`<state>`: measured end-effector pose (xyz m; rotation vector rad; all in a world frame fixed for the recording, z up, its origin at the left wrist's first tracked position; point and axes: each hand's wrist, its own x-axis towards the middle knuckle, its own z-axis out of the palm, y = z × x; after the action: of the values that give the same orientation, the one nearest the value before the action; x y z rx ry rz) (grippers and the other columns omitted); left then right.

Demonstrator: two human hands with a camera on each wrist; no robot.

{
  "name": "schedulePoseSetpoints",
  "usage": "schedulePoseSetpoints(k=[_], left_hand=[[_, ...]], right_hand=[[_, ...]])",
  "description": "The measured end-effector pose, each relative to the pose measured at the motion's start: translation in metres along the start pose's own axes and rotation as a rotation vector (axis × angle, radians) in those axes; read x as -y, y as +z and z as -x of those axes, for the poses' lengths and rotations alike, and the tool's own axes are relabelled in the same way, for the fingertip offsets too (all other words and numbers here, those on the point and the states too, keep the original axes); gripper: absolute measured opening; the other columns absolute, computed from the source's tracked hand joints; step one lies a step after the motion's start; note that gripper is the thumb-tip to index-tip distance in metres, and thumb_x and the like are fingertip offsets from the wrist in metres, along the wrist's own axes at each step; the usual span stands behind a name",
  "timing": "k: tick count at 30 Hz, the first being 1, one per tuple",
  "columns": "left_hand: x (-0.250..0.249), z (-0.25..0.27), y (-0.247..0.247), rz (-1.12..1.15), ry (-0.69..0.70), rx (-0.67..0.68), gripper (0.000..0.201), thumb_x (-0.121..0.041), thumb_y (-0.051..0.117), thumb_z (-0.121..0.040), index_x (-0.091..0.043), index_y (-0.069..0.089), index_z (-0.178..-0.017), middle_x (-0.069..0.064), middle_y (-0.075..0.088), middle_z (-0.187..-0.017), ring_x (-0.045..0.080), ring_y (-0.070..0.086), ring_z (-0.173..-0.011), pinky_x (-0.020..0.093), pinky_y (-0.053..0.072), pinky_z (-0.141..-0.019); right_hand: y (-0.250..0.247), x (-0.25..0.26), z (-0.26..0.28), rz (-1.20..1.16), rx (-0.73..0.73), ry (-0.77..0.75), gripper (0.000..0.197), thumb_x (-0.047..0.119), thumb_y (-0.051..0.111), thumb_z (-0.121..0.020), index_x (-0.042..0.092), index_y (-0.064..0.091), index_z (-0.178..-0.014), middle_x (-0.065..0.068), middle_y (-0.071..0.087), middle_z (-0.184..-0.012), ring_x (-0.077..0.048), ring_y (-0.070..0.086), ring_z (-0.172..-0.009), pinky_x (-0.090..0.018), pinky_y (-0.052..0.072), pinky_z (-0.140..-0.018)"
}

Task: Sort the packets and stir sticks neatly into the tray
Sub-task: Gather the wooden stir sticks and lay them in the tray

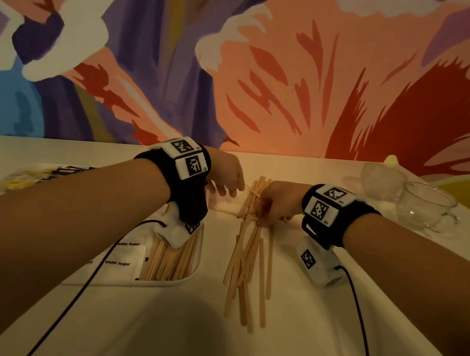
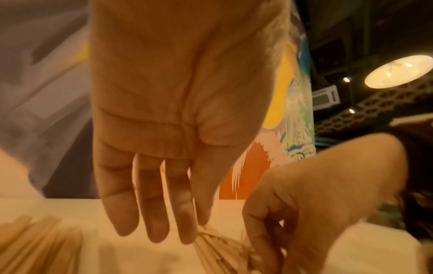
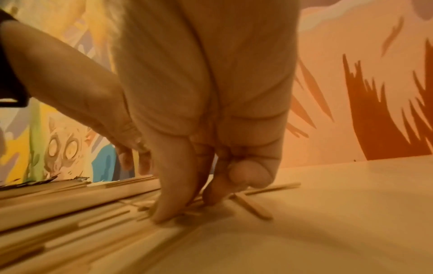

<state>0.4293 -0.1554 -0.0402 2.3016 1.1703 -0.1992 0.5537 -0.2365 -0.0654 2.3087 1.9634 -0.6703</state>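
Forearms (image 1: 48, 215) over white table (image 1: 311, 347) – loose stir sticks (image 1: 250, 267), mural wall (image 1: 270, 64) behind

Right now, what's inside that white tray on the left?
The tray holds a row of wooden stir sticks beside white sugar packets, with dark packets at its far end. The left forearm covers the middle part.

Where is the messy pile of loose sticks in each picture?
Head: pile of loose sticks lies mid-table, right of the tray.
Left wrist: bottom middle, below the fingertips.
Right wrist: lower left, under the right hand.
Shared landmark: the right hand on the pile.
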Motion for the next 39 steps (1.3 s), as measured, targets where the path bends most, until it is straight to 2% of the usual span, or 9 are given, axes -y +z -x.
schedulePoseSetpoints(k=[8, 12, 14, 16, 19, 27, 31, 34, 39], left_hand=[[-0.013, 0.005, 0.019, -0.629, 0.088, 0.092, 0.039, -0.022, 0.061, -0.09, -0.007, 0.057, -0.127, 0.006, 0.06, -0.121, 0.014, 0.051, -0.095, 0.024, 0.04, -0.08], [-0.014, 0.0, 0.031, -0.783, 0.093, 0.029, 0.031, -0.029, 0.059, -0.092, -0.003, 0.062, -0.109, 0.002, 0.056, -0.087, 0.016, 0.051, -0.083, 0.021, 0.04, -0.066], [-0.014, 0.0, 0.033, -0.826, 0.099, 0.009, 0.021, -0.028, 0.056, -0.093, -0.009, 0.06, -0.085, -0.003, 0.046, -0.07, 0.012, 0.047, -0.067, 0.018, 0.033, -0.054], [-0.014, 0.002, 0.034, -0.82, 0.101, 0.016, 0.02, -0.027, 0.055, -0.094, -0.008, 0.062, -0.094, -0.001, 0.05, -0.076, 0.014, 0.048, -0.074, 0.021, 0.037, -0.064], [-0.013, 0.002, 0.031, -0.75, 0.14, -0.006, 0.032, -0.025, 0.053, -0.095, -0.004, 0.059, -0.118, 0.008, 0.056, -0.102, 0.017, 0.045, -0.088, 0.024, 0.034, -0.076], [-0.013, 0.005, 0.031, -0.658, 0.255, -0.037, 0.026, -0.011, 0.046, -0.096, -0.001, 0.059, -0.116, 0.013, 0.056, -0.112, 0.02, 0.044, -0.092, 0.02, 0.028, -0.069], [-0.011, 0.007, 0.021, -0.488, 0.313, -0.064, 0.011, -0.011, 0.047, -0.095, -0.008, 0.058, -0.098, 0.003, 0.052, -0.086, 0.013, 0.044, -0.072, 0.023, 0.032, -0.06], [-0.009, 0.009, 0.008, -0.257, 0.291, -0.058, 0.024, -0.016, 0.049, -0.096, 0.001, 0.063, -0.104, 0.001, 0.06, -0.084, 0.003, 0.048, -0.06, 0.012, 0.038, -0.058], [-0.013, -0.002, -0.005, 0.363, 0.084, -0.165, 0.014, -0.013, 0.058, -0.093, -0.002, 0.063, -0.088, 0.005, 0.063, -0.061, 0.007, 0.057, -0.049, 0.018, 0.051, -0.054]], right_hand=[[-0.004, -0.006, 0.0, 0.154, -0.088, -0.005, 0.021, 0.014, 0.057, -0.091, 0.003, 0.065, -0.106, -0.002, 0.055, -0.076, -0.007, 0.043, -0.057, -0.015, 0.035, -0.048], [-0.015, -0.02, -0.002, 0.096, -0.205, 0.077, 0.03, 0.003, 0.052, -0.091, 0.005, 0.06, -0.12, -0.005, 0.058, -0.098, -0.009, 0.045, -0.063, -0.014, 0.036, -0.048], [-0.017, -0.025, -0.005, 0.09, -0.219, 0.046, 0.033, 0.005, 0.055, -0.09, 0.009, 0.056, -0.123, -0.01, 0.051, -0.126, -0.013, 0.046, -0.082, -0.014, 0.037, -0.056], [-0.013, -0.027, -0.01, 0.14, -0.206, -0.013, 0.034, 0.011, 0.061, -0.088, 0.012, 0.057, -0.122, -0.009, 0.048, -0.132, -0.017, 0.045, -0.098, -0.02, 0.041, -0.075], [-0.006, -0.027, -0.02, 0.227, -0.173, -0.097, 0.035, 0.012, 0.065, -0.084, 0.018, 0.062, -0.118, -0.005, 0.053, -0.116, -0.021, 0.051, -0.101, -0.029, 0.043, -0.087], [-0.011, -0.027, -0.023, 0.349, -0.125, -0.096, 0.024, 0.005, 0.06, -0.086, 0.008, 0.066, -0.109, -0.003, 0.057, -0.104, -0.015, 0.045, -0.089, -0.02, 0.036, -0.066], [-0.028, -0.042, -0.014, 0.076, -0.289, -0.108, 0.016, 0.003, 0.064, -0.083, 0.004, 0.07, -0.098, -0.009, 0.068, -0.101, -0.009, 0.052, -0.081, -0.019, 0.04, -0.071], [-0.039, -0.053, -0.005, -0.061, -0.352, -0.054, 0.01, 0.007, 0.062, -0.086, 0.004, 0.069, -0.093, -0.002, 0.063, -0.077, 0.001, 0.054, -0.061, -0.009, 0.038, -0.054], [-0.035, -0.057, -0.007, -0.176, -0.282, 0.218, 0.022, 0.002, 0.048, -0.093, -0.001, 0.063, -0.108, -0.005, 0.056, -0.079, -0.016, 0.048, -0.063, -0.026, 0.043, -0.059]])
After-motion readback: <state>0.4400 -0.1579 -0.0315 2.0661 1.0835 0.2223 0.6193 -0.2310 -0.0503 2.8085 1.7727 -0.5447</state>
